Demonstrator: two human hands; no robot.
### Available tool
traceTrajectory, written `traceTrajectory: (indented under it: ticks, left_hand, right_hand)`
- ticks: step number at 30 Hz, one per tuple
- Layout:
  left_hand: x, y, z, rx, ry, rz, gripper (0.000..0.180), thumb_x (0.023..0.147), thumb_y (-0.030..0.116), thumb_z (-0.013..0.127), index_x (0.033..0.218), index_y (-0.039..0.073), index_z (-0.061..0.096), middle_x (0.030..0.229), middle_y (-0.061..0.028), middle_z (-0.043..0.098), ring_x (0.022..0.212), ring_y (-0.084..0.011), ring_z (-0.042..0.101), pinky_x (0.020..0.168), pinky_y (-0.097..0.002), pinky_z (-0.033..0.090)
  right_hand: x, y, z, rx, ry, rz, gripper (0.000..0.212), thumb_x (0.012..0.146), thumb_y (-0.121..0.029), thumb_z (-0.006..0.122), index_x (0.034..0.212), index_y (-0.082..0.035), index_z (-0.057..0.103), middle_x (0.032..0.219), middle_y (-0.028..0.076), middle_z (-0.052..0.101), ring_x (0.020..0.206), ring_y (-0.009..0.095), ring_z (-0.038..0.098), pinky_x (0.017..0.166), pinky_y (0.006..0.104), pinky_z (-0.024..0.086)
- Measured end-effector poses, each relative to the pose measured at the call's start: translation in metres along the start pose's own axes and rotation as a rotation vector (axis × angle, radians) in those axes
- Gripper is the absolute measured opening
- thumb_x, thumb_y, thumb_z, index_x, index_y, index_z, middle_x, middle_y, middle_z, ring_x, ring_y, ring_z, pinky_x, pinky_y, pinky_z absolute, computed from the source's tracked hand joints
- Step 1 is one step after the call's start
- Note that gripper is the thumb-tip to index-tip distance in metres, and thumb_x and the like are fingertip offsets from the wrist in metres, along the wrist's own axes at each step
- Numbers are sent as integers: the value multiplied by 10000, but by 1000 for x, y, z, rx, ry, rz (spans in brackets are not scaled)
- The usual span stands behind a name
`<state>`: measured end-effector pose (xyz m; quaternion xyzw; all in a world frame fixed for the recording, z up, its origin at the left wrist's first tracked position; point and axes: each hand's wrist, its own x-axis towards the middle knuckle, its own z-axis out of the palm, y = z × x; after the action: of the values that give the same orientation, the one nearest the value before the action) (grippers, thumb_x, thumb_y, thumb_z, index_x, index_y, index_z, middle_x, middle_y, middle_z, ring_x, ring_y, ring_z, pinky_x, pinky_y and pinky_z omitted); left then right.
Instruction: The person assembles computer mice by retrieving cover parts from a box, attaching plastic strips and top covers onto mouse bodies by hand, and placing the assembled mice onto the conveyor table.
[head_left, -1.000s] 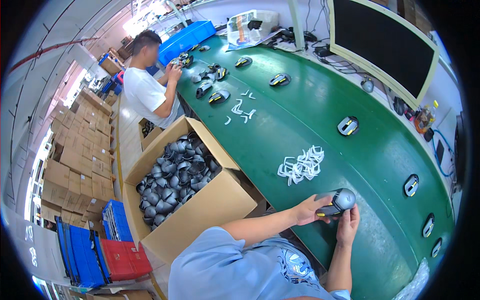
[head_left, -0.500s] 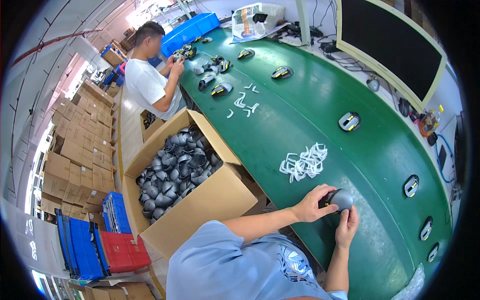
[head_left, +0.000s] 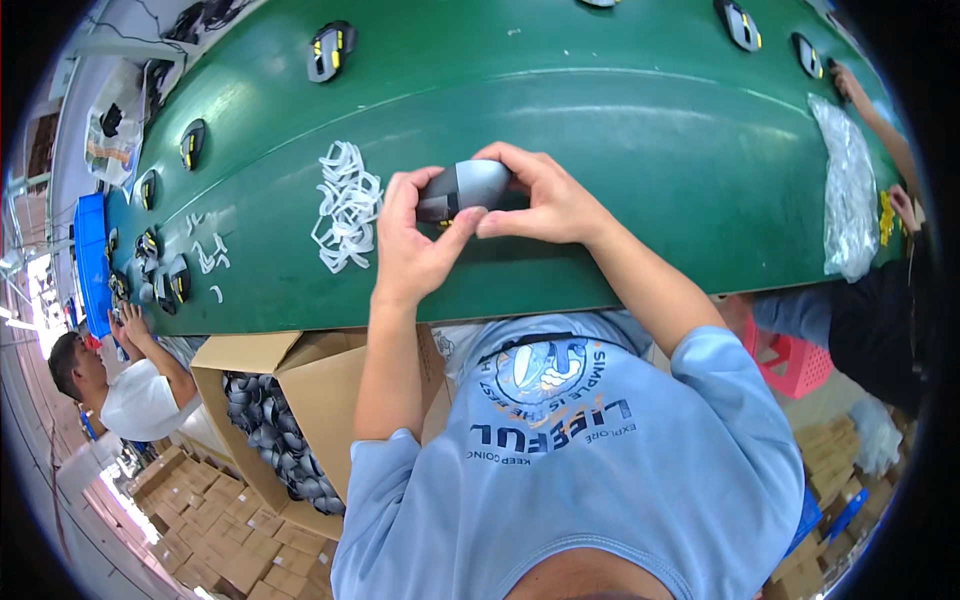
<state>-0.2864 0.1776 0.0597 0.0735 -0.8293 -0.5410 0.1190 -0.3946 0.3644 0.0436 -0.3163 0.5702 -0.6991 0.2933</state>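
Observation:
Between my hands, just above the green table [head_left: 600, 120], is a computer mouse [head_left: 482, 184] with a rounded grey shell, a darker end and a bit of yellow below. My left hand [head_left: 415, 240] grips its dark end, thumb along the near side. My right hand [head_left: 545, 200] closes round the grey end, its thumb pressed to the near edge. The fingers hide part of the mouse. Just left of my left hand lies a heap of white curved plastic strips [head_left: 348, 210].
Mice with yellow strips [head_left: 330, 52] stand along the table. A cardboard box [head_left: 320, 400] of grey shells [head_left: 275, 440] adjoins its near edge. A person in white [head_left: 145, 400] works at far left; another's arm [head_left: 875, 120] reaches in at right, near a clear plastic bag [head_left: 848, 190].
My view has swung to the right, so the box and the person in white now appear lower left. Both hands still hold the mouse, and my right fingers now wrap its far side.

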Motion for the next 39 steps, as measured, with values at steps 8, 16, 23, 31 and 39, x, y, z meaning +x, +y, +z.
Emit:
traceTrajectory:
  ticks: [8, 16, 23, 31, 39]
  left_hand:
    - [1, -6, 1, 355, 86, 156, 554, 760, 235, 869, 1158, -51, 609, 1055, -185, 614, 937, -331, 628, 820, -397, 518]
    - [13, -2, 0, 460, 100, 257, 511, 752, 197, 867, 1115, -46, 602, 1000, -206, 618, 895, -383, 624, 796, -410, 515]
    - [96, -11, -23, 85, 70, -212, 529, 865, 364, 817, 1129, -57, 636, 989, -107, 686, 897, -155, 633, 816, -304, 519]
    - [262, -59, 30, 1068, 661, 268, 717, 884, 621, 647, 1151, -43, 689, 1185, -288, 618, 1154, -427, 533, 1016, -560, 407]
    - [287, 19, 136, 834, 87, -51, 1124, 724, 898, 588, 1230, -105, 625, 1283, -287, 563, 1228, -416, 497, 1035, -509, 416]
  right_hand:
    - [1, 12, 8, -357, 53, -30, 548, 776, -379, 886, 1060, -10, 596, 864, 108, 625, 753, 209, 587, 668, 336, 476]
    - [3, 10, 5, -480, 88, -183, 540, 775, -403, 878, 975, -13, 563, 818, 147, 583, 716, 281, 566, 643, 381, 470]
    - [26, 26, 11, -128, 510, -228, 681, 881, -277, 812, 1422, -23, 485, 1296, 159, 583, 1180, 272, 600, 1004, 394, 520]
    - [21, 14, 2, -79, 571, -186, 435, 906, -171, 767, 1272, -3, 604, 1097, 106, 643, 953, 162, 627, 834, 310, 544]
    - [19, 19, 18, -134, 544, -357, 218, 939, -75, 704, 1131, 8, 642, 894, 67, 661, 783, 121, 629, 714, 272, 524]
